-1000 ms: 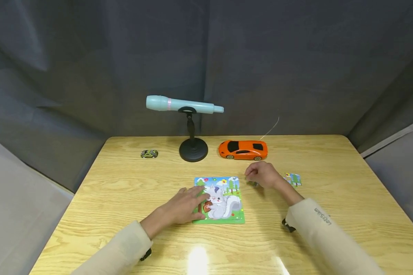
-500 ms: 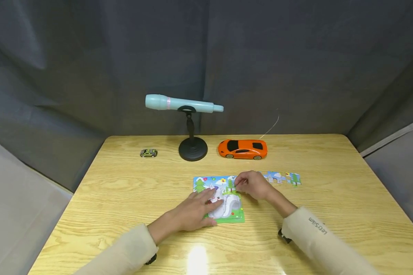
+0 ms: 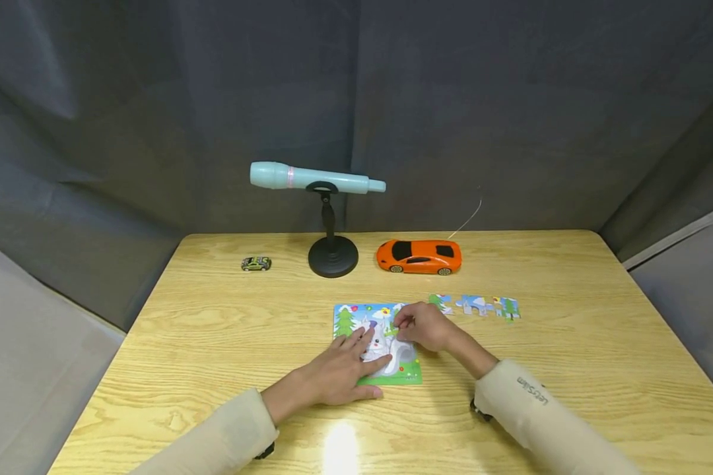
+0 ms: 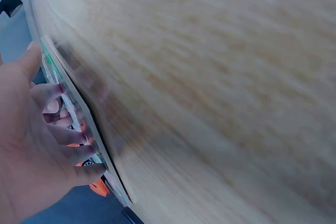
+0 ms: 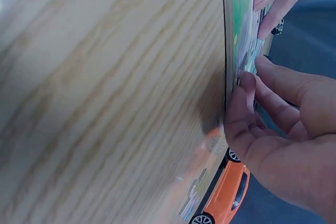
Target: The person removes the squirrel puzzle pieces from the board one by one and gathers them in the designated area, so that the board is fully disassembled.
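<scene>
Left hand [image 3: 339,369] rests flat on the squirrel puzzle [image 3: 377,343] while right hand [image 3: 422,326] pinches a piece at its upper edge.

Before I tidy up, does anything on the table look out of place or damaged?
Only three loose puzzle pieces, in a row on the wood right of the puzzle board, under both hands. Nothing looks spilled or broken.

Right hand at the puzzle board's edge
Right hand [image 5: 286,135] touches the puzzle board [image 5: 242,30] on the bench [image 5: 105,103]; orange toy car [image 5: 226,192] lies beyond
</scene>
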Demonstrator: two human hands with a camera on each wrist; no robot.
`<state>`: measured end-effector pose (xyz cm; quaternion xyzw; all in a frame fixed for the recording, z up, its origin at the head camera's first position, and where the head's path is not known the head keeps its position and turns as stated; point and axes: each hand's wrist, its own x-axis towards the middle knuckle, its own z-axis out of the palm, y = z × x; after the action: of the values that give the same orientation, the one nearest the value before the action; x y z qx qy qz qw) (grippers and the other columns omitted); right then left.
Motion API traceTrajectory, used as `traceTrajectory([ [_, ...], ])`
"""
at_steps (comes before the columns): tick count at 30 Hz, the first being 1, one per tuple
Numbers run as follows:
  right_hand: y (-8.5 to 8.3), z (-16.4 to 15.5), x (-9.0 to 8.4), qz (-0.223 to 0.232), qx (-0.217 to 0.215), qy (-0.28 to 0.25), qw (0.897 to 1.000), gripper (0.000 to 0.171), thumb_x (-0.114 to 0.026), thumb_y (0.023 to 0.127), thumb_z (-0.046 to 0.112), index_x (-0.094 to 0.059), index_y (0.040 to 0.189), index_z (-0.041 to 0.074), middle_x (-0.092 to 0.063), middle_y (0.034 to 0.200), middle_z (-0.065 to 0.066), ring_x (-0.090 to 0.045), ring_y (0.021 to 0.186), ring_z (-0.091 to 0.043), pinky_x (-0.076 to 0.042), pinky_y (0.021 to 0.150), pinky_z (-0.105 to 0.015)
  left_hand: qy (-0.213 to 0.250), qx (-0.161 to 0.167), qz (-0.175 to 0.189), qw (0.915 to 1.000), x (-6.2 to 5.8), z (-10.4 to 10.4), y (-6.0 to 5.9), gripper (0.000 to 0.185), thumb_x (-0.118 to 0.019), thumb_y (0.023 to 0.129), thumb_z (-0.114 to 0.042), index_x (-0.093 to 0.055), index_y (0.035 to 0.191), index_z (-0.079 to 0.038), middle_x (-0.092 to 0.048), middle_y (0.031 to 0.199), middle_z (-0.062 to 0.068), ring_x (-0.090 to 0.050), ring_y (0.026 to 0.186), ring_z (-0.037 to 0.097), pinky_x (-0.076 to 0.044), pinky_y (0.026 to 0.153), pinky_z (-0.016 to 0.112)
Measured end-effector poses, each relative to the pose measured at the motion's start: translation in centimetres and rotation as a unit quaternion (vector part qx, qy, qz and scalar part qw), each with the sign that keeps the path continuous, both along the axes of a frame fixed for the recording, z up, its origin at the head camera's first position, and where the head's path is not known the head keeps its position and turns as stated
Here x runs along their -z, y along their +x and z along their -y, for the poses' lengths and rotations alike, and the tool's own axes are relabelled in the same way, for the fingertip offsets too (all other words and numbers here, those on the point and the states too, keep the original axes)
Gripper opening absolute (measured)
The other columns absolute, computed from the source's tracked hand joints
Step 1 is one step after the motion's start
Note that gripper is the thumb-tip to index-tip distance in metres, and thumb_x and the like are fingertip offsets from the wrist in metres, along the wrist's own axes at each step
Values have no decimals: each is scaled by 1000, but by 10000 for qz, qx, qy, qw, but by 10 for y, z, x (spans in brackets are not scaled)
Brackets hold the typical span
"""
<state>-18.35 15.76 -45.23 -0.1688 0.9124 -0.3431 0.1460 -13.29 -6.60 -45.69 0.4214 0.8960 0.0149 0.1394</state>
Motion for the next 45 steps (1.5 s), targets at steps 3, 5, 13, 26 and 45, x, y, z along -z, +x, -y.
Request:
traceTrajectory([
  [3, 0, 2, -1, 29, -26, 87, 10000, 11, -70, 82, 5, -68, 92, 4, -64, 82, -2, -54, 75, -10, -47, 68, -24, -41, 13, -28, 10000, -1, -1, 0, 62, -36, 94, -62, -30, 149, -33, -11, 158, 20, -16, 146, 36, -28, 113, 54],
  [5, -1, 3, -1, -3, -54, 152, 9999, 9, -70, 82, 4, -68, 91, 5, -63, 81, -1, -53, 74, -10, -46, 67, -23, -57, 10, -43, 10000, -2, -1, 0, 62, -36, 94, -62, -30, 148, -33, -12, 158, 20, -16, 146, 36, -28, 113, 53],
  [13, -1, 4, -1, 57, -101, 151, 9998, 6, -66, 84, 2, -66, 88, 6, -61, 78, -2, -51, 70, -10, -44, 64, -22, -98, 10, -26, 9999, -2, -2, 0, 61, -37, 94, -61, -31, 148, -33, -14, 158, 20, -18, 145, 36, -29, 112, 53],
  [26, 1, -5, -7, 301, -500, -22, 9983, 8, -58, 90, 2, -62, 95, 7, -62, 84, -4, -52, 73, -11, -44, 65, -24, -125, -22, -3, 9999, -3, -6, 0, 61, -38, 93, -61, -32, 147, -34, -15, 157, 20, -19, 145, 36, -30, 112, 53],
  [45, -2, -52, -21, 890, -335, -1065, 9898, 10, -52, 93, -2, -59, 100, -5, -61, 86, -16, -52, 68, -24, -48, 59, -33, -122, -69, 28, 9999, -4, -4, 0, 61, -39, 93, -61, -32, 147, -33, -13, 158, 21, -19, 145, 37, -29, 113, 52],
])
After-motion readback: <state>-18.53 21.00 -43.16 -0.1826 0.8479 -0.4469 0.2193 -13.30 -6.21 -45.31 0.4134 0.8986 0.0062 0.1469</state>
